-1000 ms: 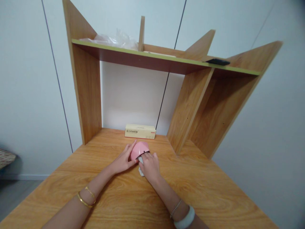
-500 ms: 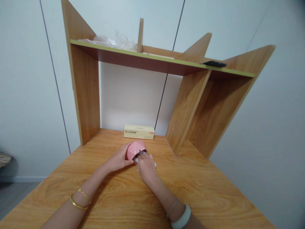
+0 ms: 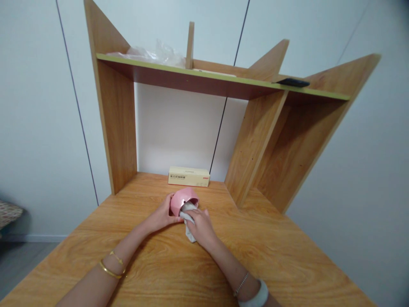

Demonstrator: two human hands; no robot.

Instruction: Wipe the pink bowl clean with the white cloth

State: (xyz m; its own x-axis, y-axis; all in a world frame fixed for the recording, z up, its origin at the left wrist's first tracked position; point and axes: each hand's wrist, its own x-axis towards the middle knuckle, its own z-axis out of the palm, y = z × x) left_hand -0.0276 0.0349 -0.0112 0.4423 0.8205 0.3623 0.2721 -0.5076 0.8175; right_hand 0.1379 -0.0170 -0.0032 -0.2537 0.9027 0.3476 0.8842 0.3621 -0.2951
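1. Since half a second ago, the right hand (image 3: 202, 227) has drawn back slightly from the mouth of the pink bowl (image 3: 177, 200); the opening faces more toward the camera, and more of the white cloth (image 3: 191, 234) shows.
2. Nearest, both forearms reach in from the lower edge over the wood-grain worktop (image 3: 162, 273), converging at the bowl. A gold bangle (image 3: 109, 272) and a thin gold chain (image 3: 115, 257) circle one forearm; a silver bracelet (image 3: 242, 283) and a broad pale bangle (image 3: 257, 296) circle the other.
3. On the bowl's near side, the left hand (image 3: 163, 214) has its thumb along the lower edge and its fingers curved round the outer wall; that grip is closed around the bowl.
4. Back upward and fingers bent, the other hand keeps its grip pressed on the cloth, bunched at the bowl's mouth, with a loose end hanging below.
5. Between the hands, the bowl lies tipped sideways; whether it touches the worktop cannot be told.
6. Behind stands a cream box (image 3: 188, 176), its dark Chinese characters apparently reading 滑刀式保鲜膜; a red mark and finer print are too small to read.
7. Farther back, a wooden shelf unit (image 3: 118, 132) bears a clear plastic bag (image 3: 156, 55) and a flat black object (image 3: 293, 82).
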